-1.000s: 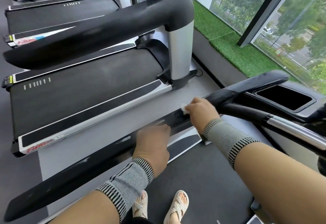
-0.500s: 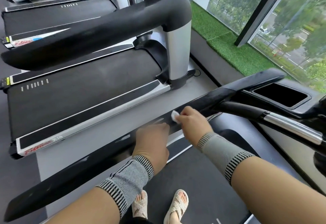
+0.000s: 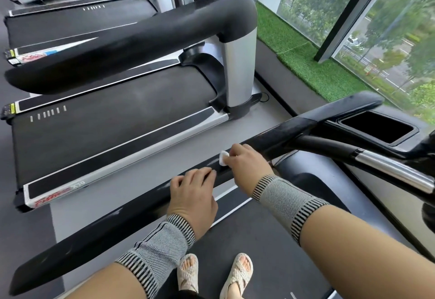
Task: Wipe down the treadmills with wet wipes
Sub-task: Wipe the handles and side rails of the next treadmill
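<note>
I stand on a treadmill whose long black left handrail [image 3: 98, 235] runs diagonally across the view. My right hand [image 3: 247, 167] pinches a small white wet wipe [image 3: 223, 157] and presses it on top of that rail. My left hand [image 3: 193, 195] rests on the same rail just below the wipe, fingers bent over the far edge. Both wrists wear grey knit bands. The console tray [image 3: 376, 129] of this treadmill lies at the right.
A second treadmill [image 3: 113, 119] with a thick black handrail [image 3: 131, 39] and silver post [image 3: 240, 70] stands to the left, a third behind it. Green turf [image 3: 306, 63] and a glass window lie at the upper right. A chrome grip bar [image 3: 390, 171] crosses near my right arm.
My right hand has slid the wipe down the rail toward my left hand. The left hand has stayed on the rail.
</note>
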{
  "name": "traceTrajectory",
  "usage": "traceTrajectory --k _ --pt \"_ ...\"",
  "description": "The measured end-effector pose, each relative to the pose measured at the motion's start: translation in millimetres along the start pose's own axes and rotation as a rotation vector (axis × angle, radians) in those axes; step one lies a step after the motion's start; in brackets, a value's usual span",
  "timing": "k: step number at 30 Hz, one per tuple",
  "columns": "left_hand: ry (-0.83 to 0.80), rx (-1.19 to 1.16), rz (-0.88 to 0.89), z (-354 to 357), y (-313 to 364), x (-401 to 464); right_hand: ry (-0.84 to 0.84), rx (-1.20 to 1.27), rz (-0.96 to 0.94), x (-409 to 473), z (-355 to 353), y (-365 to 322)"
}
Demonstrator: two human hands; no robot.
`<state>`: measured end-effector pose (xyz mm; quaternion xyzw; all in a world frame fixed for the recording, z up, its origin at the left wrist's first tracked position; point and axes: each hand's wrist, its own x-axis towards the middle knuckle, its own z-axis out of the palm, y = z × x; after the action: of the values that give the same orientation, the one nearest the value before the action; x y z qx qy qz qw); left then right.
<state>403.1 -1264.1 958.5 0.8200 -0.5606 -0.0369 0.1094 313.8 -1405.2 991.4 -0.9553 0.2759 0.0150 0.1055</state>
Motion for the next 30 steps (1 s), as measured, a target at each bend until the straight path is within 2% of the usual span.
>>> traceTrajectory --k 1,4,5,8,10,11,14,15,19,21,25,26,30 --pt "0.016 0.010 -0.014 2 -6 -2 0.000 0.000 0.002 1 -5 4" --pt "0.064 0.052 -0.014 3 -18 -7 0.003 -0.041 0.239 20 -10 22" --pt "0.076 0.056 -0.013 4 -19 -7 0.005 -0.043 0.256 22 -10 15" --pt "0.118 0.012 -0.015 4 -18 -6 -0.061 0.024 0.031 21 1 -26" --pt "0.139 0.000 0.007 4 -19 -5 -0.116 0.031 -0.079 12 1 -28" --pt "0.139 -0.001 0.020 4 -21 -5 -0.124 0.040 -0.035 10 -4 -17" --pt "0.124 -0.014 0.020 5 -25 -7 0.003 0.026 0.240 14 -12 20" --pt "0.118 -0.029 0.015 5 -25 -7 0.017 -0.020 0.254 18 -11 18" --pt "0.134 -0.063 0.024 5 -25 -8 -0.087 0.014 -0.020 15 8 -27" --pt "0.131 -0.063 0.036 3 -27 -8 -0.084 0.017 -0.055 8 4 -17" --pt "0.112 -0.052 0.041 3 -29 -8 0.026 -0.006 0.247 21 -8 8" --pt "0.119 -0.055 0.043 3 -29 -8 0.020 0.039 0.233 24 -7 -4" --pt "0.127 -0.051 0.060 4 -30 -7 -0.132 0.047 -0.076 9 1 -31"
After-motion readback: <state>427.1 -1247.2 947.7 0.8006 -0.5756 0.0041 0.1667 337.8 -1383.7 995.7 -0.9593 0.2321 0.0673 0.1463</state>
